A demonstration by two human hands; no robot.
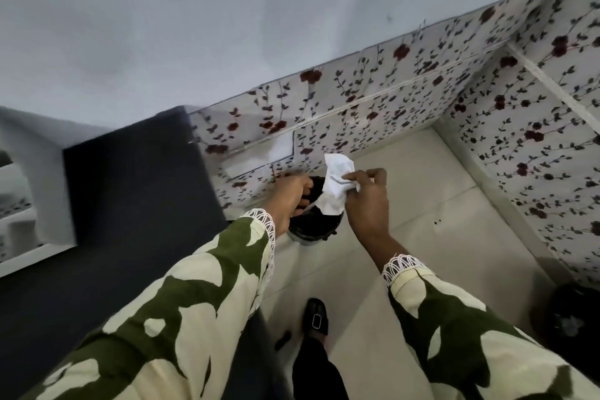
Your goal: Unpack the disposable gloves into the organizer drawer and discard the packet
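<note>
Both hands (367,201) hold an unmarked white packet (336,183) above a bin (311,224).

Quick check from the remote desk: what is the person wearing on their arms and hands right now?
Both hands are bare: no gloves, rings or watch visible on the left hand or the right hand. Each arm wears a long loose cream fabric sleeve with large dark olive-green blotches, the left sleeve and the right sleeve alike. Each cuff ends in a white looped lace trim.

both hands reach down, left hand (290,196) curled, right hand (367,201) pinching.
</note>
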